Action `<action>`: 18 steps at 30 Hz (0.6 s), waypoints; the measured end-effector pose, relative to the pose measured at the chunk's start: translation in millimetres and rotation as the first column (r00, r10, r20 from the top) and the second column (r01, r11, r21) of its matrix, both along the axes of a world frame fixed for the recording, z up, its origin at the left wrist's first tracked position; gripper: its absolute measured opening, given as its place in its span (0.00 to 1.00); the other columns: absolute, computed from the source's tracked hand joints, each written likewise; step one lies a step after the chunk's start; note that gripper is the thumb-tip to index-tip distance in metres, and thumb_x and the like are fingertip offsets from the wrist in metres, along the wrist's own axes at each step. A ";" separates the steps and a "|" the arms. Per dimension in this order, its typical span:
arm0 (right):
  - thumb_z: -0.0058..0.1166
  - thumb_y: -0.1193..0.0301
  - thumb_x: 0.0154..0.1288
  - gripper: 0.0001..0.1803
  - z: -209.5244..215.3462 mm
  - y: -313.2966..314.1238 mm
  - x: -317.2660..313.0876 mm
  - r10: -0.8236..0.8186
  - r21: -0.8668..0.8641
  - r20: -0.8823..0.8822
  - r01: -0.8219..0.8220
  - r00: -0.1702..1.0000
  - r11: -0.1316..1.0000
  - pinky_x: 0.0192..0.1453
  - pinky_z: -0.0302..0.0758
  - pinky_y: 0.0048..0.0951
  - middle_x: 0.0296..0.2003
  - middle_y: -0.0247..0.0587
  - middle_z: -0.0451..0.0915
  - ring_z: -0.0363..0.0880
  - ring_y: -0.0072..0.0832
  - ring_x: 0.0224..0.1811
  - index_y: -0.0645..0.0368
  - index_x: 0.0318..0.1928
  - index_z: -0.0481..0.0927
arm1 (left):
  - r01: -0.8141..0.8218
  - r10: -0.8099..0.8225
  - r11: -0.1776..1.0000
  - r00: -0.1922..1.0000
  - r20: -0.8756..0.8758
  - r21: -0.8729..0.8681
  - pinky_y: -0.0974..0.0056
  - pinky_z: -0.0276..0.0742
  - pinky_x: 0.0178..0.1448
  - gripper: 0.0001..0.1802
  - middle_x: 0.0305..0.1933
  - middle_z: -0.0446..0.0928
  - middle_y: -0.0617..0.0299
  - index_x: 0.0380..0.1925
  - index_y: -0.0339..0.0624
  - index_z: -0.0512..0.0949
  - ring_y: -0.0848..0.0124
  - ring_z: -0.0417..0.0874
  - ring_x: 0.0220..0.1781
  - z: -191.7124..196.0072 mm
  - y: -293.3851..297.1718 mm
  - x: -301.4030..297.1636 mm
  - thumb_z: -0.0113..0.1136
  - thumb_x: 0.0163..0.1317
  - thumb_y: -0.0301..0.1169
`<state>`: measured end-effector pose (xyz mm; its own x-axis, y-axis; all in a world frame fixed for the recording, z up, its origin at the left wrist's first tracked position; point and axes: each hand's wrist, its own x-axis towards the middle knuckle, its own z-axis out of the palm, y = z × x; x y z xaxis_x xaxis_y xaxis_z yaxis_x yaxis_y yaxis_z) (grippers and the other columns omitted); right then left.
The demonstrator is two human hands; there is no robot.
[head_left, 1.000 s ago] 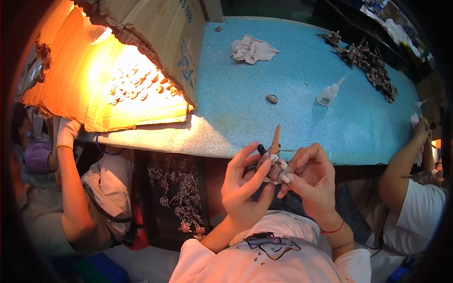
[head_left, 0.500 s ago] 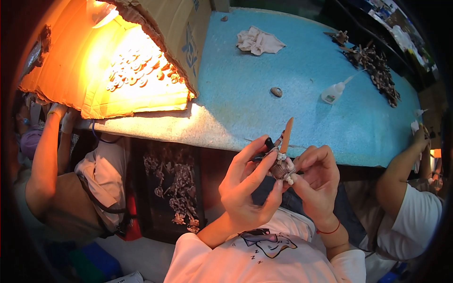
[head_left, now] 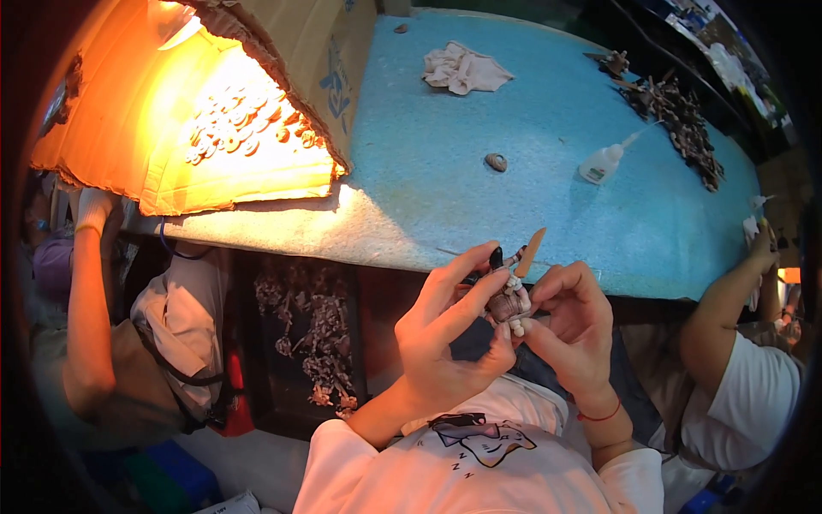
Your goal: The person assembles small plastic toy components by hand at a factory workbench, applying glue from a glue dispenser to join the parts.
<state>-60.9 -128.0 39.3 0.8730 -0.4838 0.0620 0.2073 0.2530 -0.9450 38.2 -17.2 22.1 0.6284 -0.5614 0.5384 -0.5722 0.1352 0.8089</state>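
A blue foam-topped table (head_left: 479, 206) fills the upper middle. At ten o'clock a lamp-lit cardboard box (head_left: 214, 111) shelters rows of small round pieces (head_left: 231, 128). A crumpled cloth (head_left: 462, 70) lies at twelve, a dark shell heap (head_left: 676, 128) at two, a glue bottle (head_left: 604, 163) beside it. At five o'clock, the left hand (head_left: 441, 343) and right hand (head_left: 569, 330) both pinch a small shell ornament (head_left: 509, 301), fingers narrowly closed, below the table edge; a lone shell (head_left: 496, 161) rests mid-table.
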 end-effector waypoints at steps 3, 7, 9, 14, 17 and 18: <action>0.55 0.87 0.49 0.18 9.4 -11.9 -11.1 0.013 -0.148 -0.151 -0.035 0.988 0.988 0.37 0.77 0.20 0.41 0.40 0.67 0.73 0.22 0.43 0.65 0.42 0.67 | 0.056 -0.056 0.998 0.998 -0.006 0.022 0.64 0.77 0.44 0.26 0.50 0.72 0.44 0.42 0.29 0.76 0.59 0.78 0.44 2.3 2.9 2.4 0.59 0.34 0.18; 0.61 0.82 0.44 0.28 23.4 -22.7 -13.6 -0.147 -0.585 -0.089 0.067 0.985 0.808 0.43 0.73 0.25 0.52 0.46 0.64 0.69 0.30 0.52 0.60 0.50 0.69 | 0.109 -0.112 0.992 0.993 0.036 0.062 0.62 0.73 0.50 0.29 0.48 0.73 0.38 0.44 0.25 0.74 0.55 0.78 0.46 12.8 1.8 0.8 0.55 0.31 0.16; 0.62 0.79 0.42 0.33 24.3 -25.2 -12.6 -0.108 -0.634 -0.110 0.014 0.988 0.773 0.48 0.72 0.29 0.60 0.51 0.59 0.66 0.36 0.57 0.59 0.54 0.68 | 0.131 -0.136 0.989 0.989 0.057 0.074 0.62 0.75 0.47 0.30 0.49 0.73 0.40 0.45 0.26 0.73 0.56 0.77 0.44 15.5 2.0 0.6 0.57 0.32 0.17; 0.61 0.80 0.44 0.31 24.7 -30.8 -13.5 -0.017 -0.503 -0.137 -0.055 0.990 0.863 0.50 0.73 0.29 0.60 0.52 0.59 0.67 0.34 0.57 0.60 0.53 0.70 | 0.180 -0.189 0.978 0.978 0.085 0.105 0.62 0.76 0.44 0.33 0.51 0.73 0.43 0.48 0.26 0.71 0.56 0.76 0.42 18.0 0.5 0.5 0.60 0.32 0.17; 0.58 0.82 0.46 0.28 25.4 -35.2 -13.3 0.108 -0.477 -0.135 -0.160 0.985 0.864 0.50 0.74 0.27 0.60 0.53 0.60 0.74 0.30 0.48 0.62 0.52 0.71 | 0.224 -0.234 0.968 0.969 0.084 0.111 0.61 0.76 0.44 0.34 0.51 0.72 0.43 0.50 0.27 0.70 0.55 0.76 0.42 18.5 -0.7 -0.1 0.60 0.33 0.17; 0.58 0.82 0.46 0.28 26.6 -36.5 -13.3 0.105 -0.477 -0.135 -0.157 0.985 0.865 0.50 0.74 0.27 0.60 0.53 0.60 0.74 0.30 0.48 0.62 0.52 0.71 | 0.232 -0.245 0.965 0.965 0.098 0.124 0.61 0.76 0.44 0.35 0.52 0.72 0.44 0.50 0.27 0.69 0.55 0.76 0.42 17.9 -1.4 -0.3 0.61 0.33 0.18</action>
<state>-74.1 -164.5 65.9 0.9404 -0.2964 0.1667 0.1014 -0.2232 -0.9695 37.9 -18.7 40.1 0.4085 -0.7477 0.5236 -0.6216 0.1922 0.7594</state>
